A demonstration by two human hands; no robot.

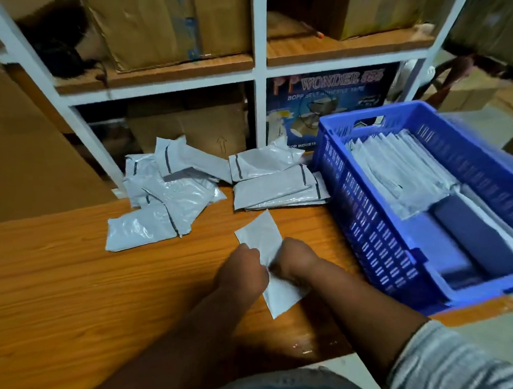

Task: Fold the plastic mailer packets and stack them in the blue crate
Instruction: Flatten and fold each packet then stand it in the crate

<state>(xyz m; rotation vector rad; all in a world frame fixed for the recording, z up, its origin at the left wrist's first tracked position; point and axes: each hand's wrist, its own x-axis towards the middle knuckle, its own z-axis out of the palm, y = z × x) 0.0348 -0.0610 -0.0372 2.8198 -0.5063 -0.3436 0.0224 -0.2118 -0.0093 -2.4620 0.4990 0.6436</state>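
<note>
Left hand (244, 265) and right hand (296, 261): both closed in a grip on one white mailer packet (261, 235), side by side across its middle. Held flat against the wooden tabletop (72, 269), probably to set a crease; far end pointing away, near end (280, 297) projecting below the wrists. Placed directly in front of the body, just beside the blue crate (373, 227), probably to keep the transfer short.

Unfolded stock: loose heap of packets (168, 191) at the rear left of the tabletop, overlapping and crumpled, dark seal strips visible. Second, tidier group (276, 183) at rear centre, touching or nearly touching the crate wall. Both within reach of either hand.

Blue crate: at the right, angled, long side toward the working area. Folded packets (395, 170) standing in a leaning row at the far end; near end taken up by flat dark items (474, 245), identity not determinable. Space left for further packets.

Limits of view:
- Fingertips tucked under the knuckles; exact contact points on the packet not visible.
- Fold state of the held packet uncertain: middle section covered by both hands, motion blur present.
- Crate's right side cut off by the frame edge.
- Count of packets in heap and row not determinable.
- Shelf unit (259, 75) behind: cardboard boxes (156, 25), one printed tape carton (328, 100), partly blocked by the crate.
</note>
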